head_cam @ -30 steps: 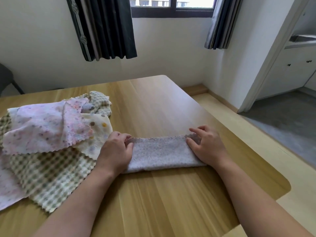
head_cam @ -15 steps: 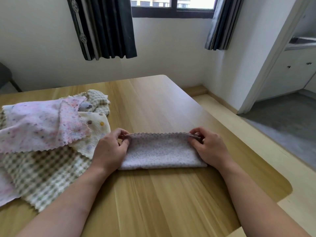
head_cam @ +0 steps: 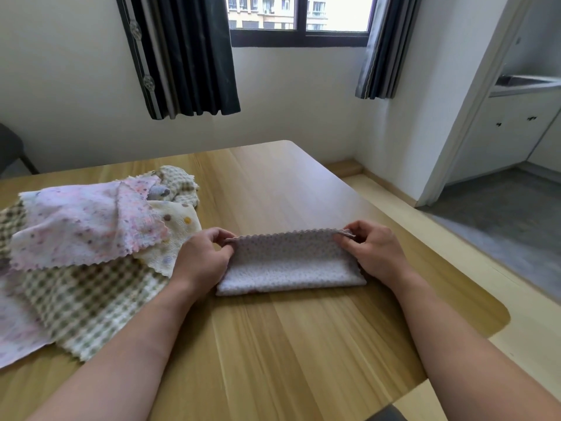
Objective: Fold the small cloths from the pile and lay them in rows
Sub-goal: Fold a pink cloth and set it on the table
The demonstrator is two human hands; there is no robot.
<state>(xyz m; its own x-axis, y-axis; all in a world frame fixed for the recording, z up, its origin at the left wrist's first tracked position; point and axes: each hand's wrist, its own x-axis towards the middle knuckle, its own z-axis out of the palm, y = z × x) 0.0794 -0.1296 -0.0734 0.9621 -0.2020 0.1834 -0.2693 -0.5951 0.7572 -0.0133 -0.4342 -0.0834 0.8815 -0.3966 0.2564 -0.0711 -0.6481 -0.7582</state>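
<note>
The small pale speckled fleece cloth (head_cam: 291,265) lies folded on the light wooden table (head_cam: 303,344). The left hand (head_cam: 200,259) and right hand (head_cam: 376,253) each pinch a far scalloped corner, apparently lifted slightly. Uneven pulling could skew the layers, and the left wrist may drag the loose pile of patterned cloths (head_cam: 91,238). No writing is readable.

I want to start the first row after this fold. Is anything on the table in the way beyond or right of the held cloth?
Nothing visible does: the table beyond and right of the dotted cloth shows bare wood. The pile lies only to its left.
</note>
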